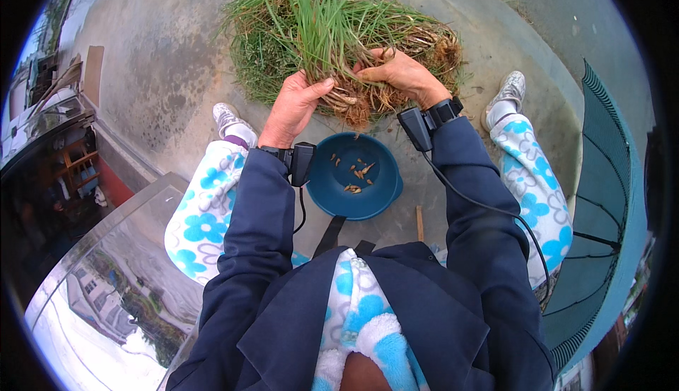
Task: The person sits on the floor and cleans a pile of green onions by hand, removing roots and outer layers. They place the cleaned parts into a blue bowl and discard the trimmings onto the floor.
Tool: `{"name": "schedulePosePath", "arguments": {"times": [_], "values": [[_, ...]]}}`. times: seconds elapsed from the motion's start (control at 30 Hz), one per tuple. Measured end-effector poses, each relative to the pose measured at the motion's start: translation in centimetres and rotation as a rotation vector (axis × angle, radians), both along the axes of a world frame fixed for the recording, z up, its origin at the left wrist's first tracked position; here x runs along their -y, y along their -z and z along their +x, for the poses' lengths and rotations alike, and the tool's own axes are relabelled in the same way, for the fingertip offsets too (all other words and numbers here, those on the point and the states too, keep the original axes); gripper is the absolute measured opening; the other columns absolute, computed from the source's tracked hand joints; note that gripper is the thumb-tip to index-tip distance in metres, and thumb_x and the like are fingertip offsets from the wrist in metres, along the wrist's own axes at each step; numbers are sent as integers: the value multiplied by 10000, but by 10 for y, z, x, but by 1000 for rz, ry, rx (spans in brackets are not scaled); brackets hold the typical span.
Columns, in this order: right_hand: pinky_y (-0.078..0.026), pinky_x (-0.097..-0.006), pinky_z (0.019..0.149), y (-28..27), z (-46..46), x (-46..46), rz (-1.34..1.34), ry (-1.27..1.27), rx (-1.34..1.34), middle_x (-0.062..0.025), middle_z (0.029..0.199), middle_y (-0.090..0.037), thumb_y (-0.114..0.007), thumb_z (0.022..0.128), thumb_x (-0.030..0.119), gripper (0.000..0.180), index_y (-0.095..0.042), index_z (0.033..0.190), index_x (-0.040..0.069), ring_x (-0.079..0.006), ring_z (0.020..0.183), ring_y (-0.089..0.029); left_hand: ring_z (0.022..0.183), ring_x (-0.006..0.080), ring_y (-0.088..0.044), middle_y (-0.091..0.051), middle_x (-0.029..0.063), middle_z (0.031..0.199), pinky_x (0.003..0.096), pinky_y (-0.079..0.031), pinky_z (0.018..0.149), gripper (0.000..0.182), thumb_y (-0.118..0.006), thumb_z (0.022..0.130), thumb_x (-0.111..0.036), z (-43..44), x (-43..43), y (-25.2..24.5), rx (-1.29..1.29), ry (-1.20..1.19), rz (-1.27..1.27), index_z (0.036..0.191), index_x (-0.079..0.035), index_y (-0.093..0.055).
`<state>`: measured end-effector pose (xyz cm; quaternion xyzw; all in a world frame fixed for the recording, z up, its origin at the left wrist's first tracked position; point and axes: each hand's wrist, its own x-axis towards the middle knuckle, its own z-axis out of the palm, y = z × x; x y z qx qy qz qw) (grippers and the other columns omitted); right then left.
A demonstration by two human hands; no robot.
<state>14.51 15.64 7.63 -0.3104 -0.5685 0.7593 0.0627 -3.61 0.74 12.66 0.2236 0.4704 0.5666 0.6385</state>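
Note:
My left hand (294,107) is closed round the lower stems of a bunch of green, grass-like plants (321,35), thumb on top. Brown fibrous roots (358,112) hang from the bunch toward me. On its right side, my right hand (406,78) pinches stems near the root end; some fingers are hidden behind them. Just beyond both hands, a heap of similar plants (254,46) lies on the ground, with more roots (448,51) at its right end. Below the held roots stands a blue plastic basin (353,215), with several small brownish bulb-like pieces (356,188) on its bottom.
An opened teal umbrella (604,189) rests at my right. To the left is a glossy, reflective panel (127,295). A thin wooden stick (419,224) lies nearer me than the basin, on the concrete ground (154,72). My shoes flank the heap, and a cable (477,200) trails from the right wrist device.

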Motion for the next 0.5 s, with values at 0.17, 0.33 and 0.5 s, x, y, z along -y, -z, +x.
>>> {"name": "schedulePosePath", "arguments": {"times": [0.17,0.33,0.5], "values": [[-470,-271,742,0,-1,2,-3,15,16,-27,881,-685,-755,747,148,304,-683,996,-11,-128,798,-596,1095,159,-599,-651,76,1194,326,-445,1006,346,-636,908,-37,2,0,-3,5,18,-27,1243,17,-568],[-429,-235,716,0,-2,4,27,-68,86,6,841,-655,-708,754,69,186,-686,927,2,-80,755,-550,1135,173,-577,-625,80,1235,351,-410,1032,395,-649,908,-70,8,-1,-3,-71,44,-16,1279,13,-543],[-436,-259,775,-5,-6,10,-67,91,9,-26,878,-645,-700,761,58,161,-677,910,1,-117,814,-564,1095,150,-593,-640,73,1212,321,-437,1009,361,-641,901,-23,7,-3,-4,-53,-9,19,1250,18,-560]]}}
